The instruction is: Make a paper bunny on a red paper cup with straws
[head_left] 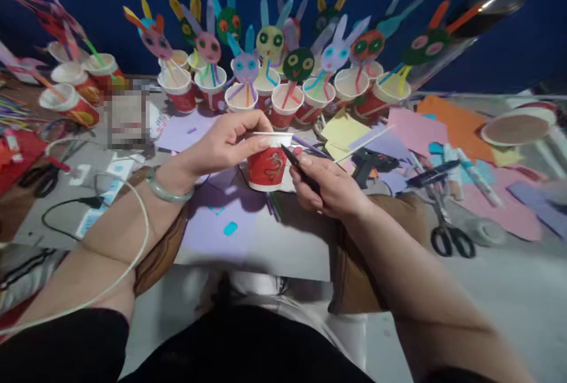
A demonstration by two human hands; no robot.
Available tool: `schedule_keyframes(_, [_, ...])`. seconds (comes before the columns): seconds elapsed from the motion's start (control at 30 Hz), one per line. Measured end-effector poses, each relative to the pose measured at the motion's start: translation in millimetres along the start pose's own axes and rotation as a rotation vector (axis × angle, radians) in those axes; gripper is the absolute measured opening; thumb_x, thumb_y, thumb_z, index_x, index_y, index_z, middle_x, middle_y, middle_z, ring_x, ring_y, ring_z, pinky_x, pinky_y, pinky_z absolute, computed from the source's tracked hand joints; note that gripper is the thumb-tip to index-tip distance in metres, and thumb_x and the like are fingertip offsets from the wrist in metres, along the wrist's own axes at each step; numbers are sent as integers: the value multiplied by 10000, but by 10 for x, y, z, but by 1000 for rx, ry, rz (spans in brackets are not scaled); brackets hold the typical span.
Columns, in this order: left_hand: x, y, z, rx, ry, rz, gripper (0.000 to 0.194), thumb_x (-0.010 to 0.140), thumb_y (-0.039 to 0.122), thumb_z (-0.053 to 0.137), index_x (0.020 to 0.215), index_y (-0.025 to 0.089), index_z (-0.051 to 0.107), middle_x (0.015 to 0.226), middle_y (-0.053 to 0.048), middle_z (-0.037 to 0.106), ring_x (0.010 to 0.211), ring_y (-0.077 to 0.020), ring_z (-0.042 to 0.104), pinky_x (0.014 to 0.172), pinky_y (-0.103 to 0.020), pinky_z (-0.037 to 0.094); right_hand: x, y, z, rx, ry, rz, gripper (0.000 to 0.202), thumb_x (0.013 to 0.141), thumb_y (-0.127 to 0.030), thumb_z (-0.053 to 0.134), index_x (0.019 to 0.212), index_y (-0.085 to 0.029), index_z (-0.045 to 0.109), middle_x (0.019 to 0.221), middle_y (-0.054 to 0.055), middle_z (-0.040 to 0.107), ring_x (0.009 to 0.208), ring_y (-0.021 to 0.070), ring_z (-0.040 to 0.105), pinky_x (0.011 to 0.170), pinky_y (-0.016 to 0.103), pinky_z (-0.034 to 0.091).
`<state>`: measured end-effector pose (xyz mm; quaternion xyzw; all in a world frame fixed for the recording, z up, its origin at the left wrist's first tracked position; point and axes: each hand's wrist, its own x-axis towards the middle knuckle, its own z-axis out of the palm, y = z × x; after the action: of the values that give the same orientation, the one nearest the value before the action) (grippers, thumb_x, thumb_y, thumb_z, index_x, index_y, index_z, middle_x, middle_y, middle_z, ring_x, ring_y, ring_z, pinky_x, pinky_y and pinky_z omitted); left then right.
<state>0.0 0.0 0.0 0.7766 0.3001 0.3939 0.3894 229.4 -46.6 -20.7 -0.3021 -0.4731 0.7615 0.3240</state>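
My left hand [234, 142] grips a red paper cup [268, 164] by its white rim, with the thumb on the near side and the fingers over the top. A gold dragon figure decorates the cup's side. My right hand [326, 185] is closed around a slim black pointed tool [310, 177]; whether it is a knife or a pen I cannot tell. Its tip is at the cup's right side, just below the rim. Beneath my hands lies a purple paper sheet [221, 194] bearing a small blue paper piece [230, 228].
Behind stand several paper cups [287, 105] with rabbit-faced paper figures [245, 67] on coloured straws. Coloured paper [420, 129], a black glue gun [372, 164], scissors [450, 235] and a tape roll [487, 231] lie to the right. A white cable [142, 212] loops over my left arm.
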Motion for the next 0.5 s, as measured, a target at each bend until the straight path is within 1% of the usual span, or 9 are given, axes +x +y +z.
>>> schedule_keyframes(0.13, [8, 6, -29, -25, -26, -34, 340, 924, 503, 647, 861, 168, 642, 794, -23, 637, 712, -129, 595, 615, -242, 466, -12, -22, 9, -14, -9, 41, 424, 929, -594, 616, 784, -207, 519, 365, -113, 396, 298, 58, 271, 335, 179, 261])
schedule_keyframes(0.23, [13, 28, -50, -28, -63, -53, 283, 923, 439, 637, 843, 168, 644, 763, -17, 628, 657, -117, 556, 581, -243, 438, -18, -15, -2, -24, -33, 63, 425, 922, -601, 618, 795, -206, 527, 368, -111, 397, 301, 61, 276, 337, 181, 258])
schedule_keyframes(0.37, [14, 58, -62, 2, -77, -63, 186, 897, 333, 621, 813, 168, 641, 743, -11, 618, 656, -119, 544, 582, -246, 433, -27, 6, -14, -37, -55, 88, 418, 937, -596, 600, 811, -204, 532, 376, -109, 406, 308, 60, 275, 342, 176, 255])
schedule_keyframes(0.5, [12, 77, -62, 18, -78, -50, 101, 861, 249, 599, 807, 170, 634, 756, -11, 609, 675, -118, 531, 599, -247, 430, -33, 18, -1, -38, -42, 91, 419, 945, -601, 581, 819, -206, 529, 379, -109, 413, 301, 63, 279, 336, 179, 265])
